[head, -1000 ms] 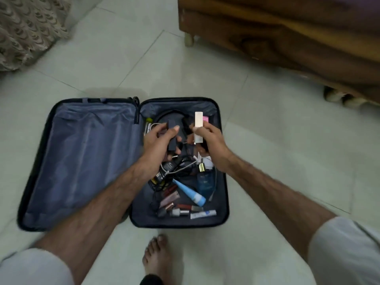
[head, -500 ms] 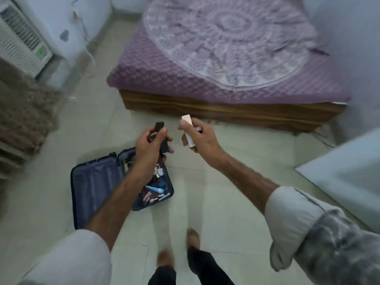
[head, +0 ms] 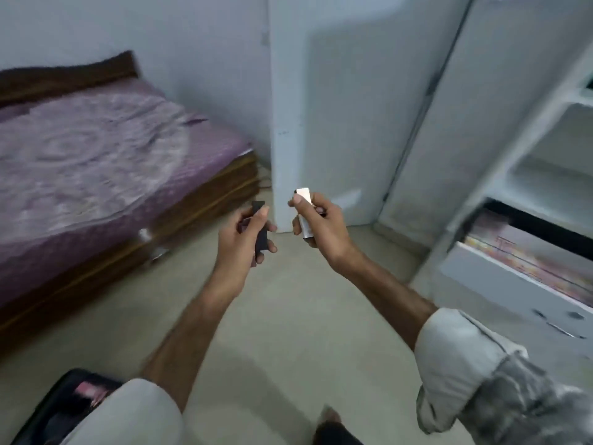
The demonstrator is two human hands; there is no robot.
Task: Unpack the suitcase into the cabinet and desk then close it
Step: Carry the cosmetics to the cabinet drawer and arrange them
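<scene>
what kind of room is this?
Most likely a bedroom in a home. A low wooden bed with a purple patterned cover stands at left, an open cabinet with pale shelves and a pulled-out drawer at right, and an open suitcase lies on the tiled floor.
</scene>
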